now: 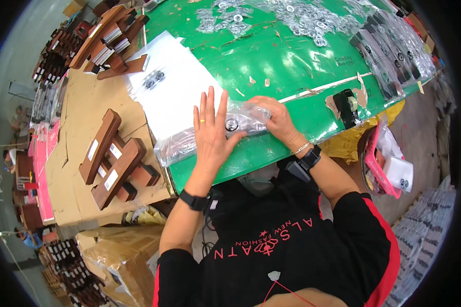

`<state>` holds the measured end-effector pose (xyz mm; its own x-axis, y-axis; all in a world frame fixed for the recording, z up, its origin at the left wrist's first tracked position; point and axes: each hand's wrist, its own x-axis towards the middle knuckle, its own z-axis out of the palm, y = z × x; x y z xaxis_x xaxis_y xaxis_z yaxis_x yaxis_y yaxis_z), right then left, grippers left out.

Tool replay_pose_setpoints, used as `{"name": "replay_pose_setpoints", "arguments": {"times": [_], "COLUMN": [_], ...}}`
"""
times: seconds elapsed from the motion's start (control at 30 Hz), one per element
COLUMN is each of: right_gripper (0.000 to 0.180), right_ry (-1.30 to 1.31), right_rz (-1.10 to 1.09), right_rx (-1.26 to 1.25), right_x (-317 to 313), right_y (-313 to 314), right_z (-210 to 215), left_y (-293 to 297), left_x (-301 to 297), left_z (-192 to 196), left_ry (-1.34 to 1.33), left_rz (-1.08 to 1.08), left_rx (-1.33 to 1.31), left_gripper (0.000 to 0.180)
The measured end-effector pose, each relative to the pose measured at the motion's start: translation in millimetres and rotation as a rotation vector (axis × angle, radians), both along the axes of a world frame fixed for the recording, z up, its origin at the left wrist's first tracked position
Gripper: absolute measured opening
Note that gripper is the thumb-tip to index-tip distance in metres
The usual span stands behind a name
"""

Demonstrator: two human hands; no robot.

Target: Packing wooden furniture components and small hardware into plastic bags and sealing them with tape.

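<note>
A long item in a clear plastic bag (182,147) lies along the near edge of the green table, and a round black part (231,124) shows through the film. My left hand (210,138) rests flat across the bag with its fingers spread. At the bag's right end, the bent fingers of my right hand (275,118) pinch the loose plastic. White sheets (176,89) lie just beyond the bag. On them sits a small clear packet (154,79) with round black parts inside.
Dark wooden pieces (119,172) with white labels lie on cardboard to the left. A black tape dispenser (347,108) stands right of my hands. Many clear packets (305,18) cover the far table, with wrapped bundles (389,53) at right. A pink basket (371,156) is below.
</note>
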<state>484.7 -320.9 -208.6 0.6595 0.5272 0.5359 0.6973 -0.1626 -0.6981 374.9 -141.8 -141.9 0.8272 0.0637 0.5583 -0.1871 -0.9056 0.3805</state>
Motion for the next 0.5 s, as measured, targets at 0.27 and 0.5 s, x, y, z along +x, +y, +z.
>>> {"name": "replay_pose_setpoints", "arguments": {"times": [0.27, 0.5], "right_gripper": [0.027, 0.023], "right_ry": [0.042, 0.126], "right_rz": [0.01, -0.115], "right_rx": [0.028, 0.036], "right_x": [-7, -8], "right_y": [-1, 3], "right_z": [7, 16], "left_y": [21, 23], "left_x": [39, 51], "left_z": [-23, -35], "left_ry": [0.057, 0.289], "left_rz": [-0.114, -0.075], "left_rx": [-0.182, -0.444], "left_gripper": [0.011, 0.024]}}
